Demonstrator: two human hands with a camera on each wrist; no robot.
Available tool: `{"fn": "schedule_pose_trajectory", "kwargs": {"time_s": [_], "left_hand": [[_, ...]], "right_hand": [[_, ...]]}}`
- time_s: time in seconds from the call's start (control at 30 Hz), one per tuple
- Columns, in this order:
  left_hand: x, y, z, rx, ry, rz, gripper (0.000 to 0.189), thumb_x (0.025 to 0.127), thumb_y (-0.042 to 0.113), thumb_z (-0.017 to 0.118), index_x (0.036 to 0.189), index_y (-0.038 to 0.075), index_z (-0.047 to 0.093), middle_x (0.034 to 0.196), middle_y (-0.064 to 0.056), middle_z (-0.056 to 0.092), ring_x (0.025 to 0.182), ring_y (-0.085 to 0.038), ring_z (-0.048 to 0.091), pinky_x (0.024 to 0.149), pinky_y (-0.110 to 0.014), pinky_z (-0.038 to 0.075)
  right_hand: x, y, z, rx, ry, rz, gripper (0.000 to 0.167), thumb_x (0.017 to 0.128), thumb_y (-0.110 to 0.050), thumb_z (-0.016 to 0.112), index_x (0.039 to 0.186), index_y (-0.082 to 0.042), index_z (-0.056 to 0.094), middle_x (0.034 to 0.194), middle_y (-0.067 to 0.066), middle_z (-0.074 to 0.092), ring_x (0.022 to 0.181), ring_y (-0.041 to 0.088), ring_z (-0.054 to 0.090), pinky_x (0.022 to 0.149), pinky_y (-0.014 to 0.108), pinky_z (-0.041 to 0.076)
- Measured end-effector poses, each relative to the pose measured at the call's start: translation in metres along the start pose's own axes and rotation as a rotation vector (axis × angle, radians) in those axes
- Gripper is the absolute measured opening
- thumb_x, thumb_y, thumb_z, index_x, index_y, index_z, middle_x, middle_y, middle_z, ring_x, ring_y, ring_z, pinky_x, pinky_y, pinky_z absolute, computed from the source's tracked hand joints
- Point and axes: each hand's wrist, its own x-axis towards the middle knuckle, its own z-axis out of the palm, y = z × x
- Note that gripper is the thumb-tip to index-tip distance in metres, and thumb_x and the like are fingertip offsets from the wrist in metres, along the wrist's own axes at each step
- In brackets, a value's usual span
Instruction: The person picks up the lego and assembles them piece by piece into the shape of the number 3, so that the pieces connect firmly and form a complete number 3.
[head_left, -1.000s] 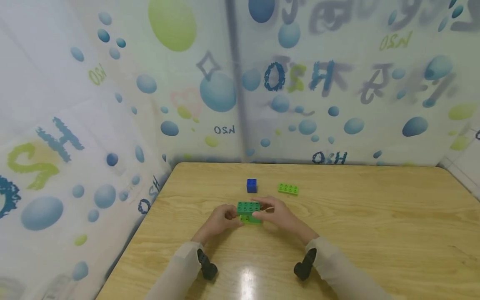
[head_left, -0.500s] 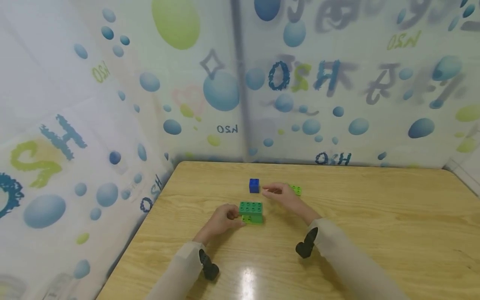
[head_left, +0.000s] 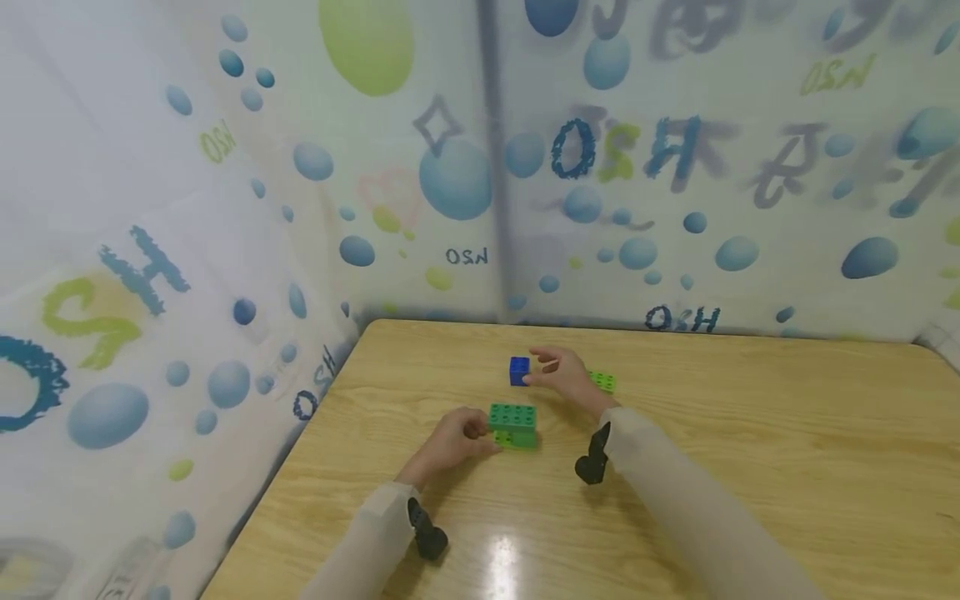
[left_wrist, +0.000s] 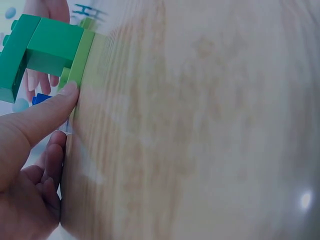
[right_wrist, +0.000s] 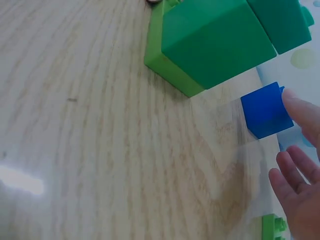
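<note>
In the head view, my left hand (head_left: 454, 441) pinches the left end of a stack of toy building bricks (head_left: 513, 421) standing on the table. Its bottom is a thin light-green brick (left_wrist: 84, 57); a green block (left_wrist: 55, 44) sits on that, with a longer green brick (left_wrist: 17, 57) on top. My thumb lies against the light-green edge; the far fingertips are hidden. Behind the stack, my right hand (head_left: 564, 375) reaches beside a small blue brick (head_left: 519, 371), its fingers spread and holding nothing. In the right wrist view, the thumb tip is at the studded side of the blue brick (right_wrist: 267, 111).
A loose light-green brick (head_left: 602, 381) lies behind the right hand, partly covered by it. The wooden table (head_left: 750, 450) ends at a patterned curtain (head_left: 675, 275) at the back, with more curtain at left. Black wrist cameras hang below both sleeves.
My right hand has let go of the stack and moved away and back to the blue brick. The left hand has stayed at the stack. The head view has turned slightly right-to-left.
</note>
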Motion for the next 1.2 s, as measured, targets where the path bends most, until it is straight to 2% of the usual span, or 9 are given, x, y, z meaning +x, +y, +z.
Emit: {"fn": "schedule_pose_trajectory", "kwargs": {"time_s": [0.27,0.6,0.9,1.07,1.2], "left_hand": [[-0.001,0.002,0.001,-0.002,-0.001,-0.009,0.02,0.075,0.014,0.076,0.087,0.004,0.063,0.084,-0.003,0.054,0.077,-0.016,0.048,0.068,-0.029,0.041],[-0.001,0.002,0.002,-0.007,0.001,-0.028,0.022,0.075,0.016,0.076,0.088,0.005,0.063,0.085,-0.002,0.054,0.078,-0.015,0.048,0.07,-0.03,0.042],[-0.001,0.003,0.001,-0.01,0.0,-0.05,0.022,0.076,0.016,0.076,0.089,0.006,0.063,0.086,-0.002,0.054,0.079,-0.016,0.048,0.07,-0.03,0.041],[-0.001,0.003,0.002,-0.013,0.002,-0.063,0.022,0.075,0.017,0.076,0.089,0.006,0.063,0.085,-0.001,0.054,0.079,-0.015,0.048,0.07,-0.03,0.041],[-0.002,0.004,0.001,-0.007,0.015,-0.042,0.022,0.075,0.016,0.077,0.089,0.005,0.063,0.084,-0.002,0.054,0.078,-0.015,0.048,0.069,-0.029,0.042]], "right_hand": [[0.009,0.003,0.003,-0.009,-0.018,0.016,0.057,0.081,-0.009,0.07,0.131,0.002,0.046,0.129,0.025,0.044,0.11,0.04,0.047,0.086,0.047,0.043],[0.012,0.002,0.009,0.018,-0.022,0.031,0.051,0.08,-0.008,0.07,0.126,0.005,0.05,0.124,0.024,0.049,0.109,0.039,0.05,0.087,0.044,0.044],[0.014,0.003,0.016,0.002,0.026,0.08,0.047,0.08,-0.006,0.07,0.124,-0.001,0.054,0.117,0.021,0.054,0.105,0.035,0.054,0.086,0.044,0.044],[0.014,0.006,0.017,-0.024,0.053,0.062,0.045,0.08,-0.006,0.071,0.122,-0.001,0.056,0.114,0.021,0.057,0.101,0.033,0.056,0.084,0.043,0.045],[0.013,0.005,0.015,-0.019,0.06,0.042,0.045,0.08,-0.009,0.071,0.121,-0.002,0.057,0.111,0.02,0.059,0.099,0.033,0.057,0.082,0.042,0.047]]}}
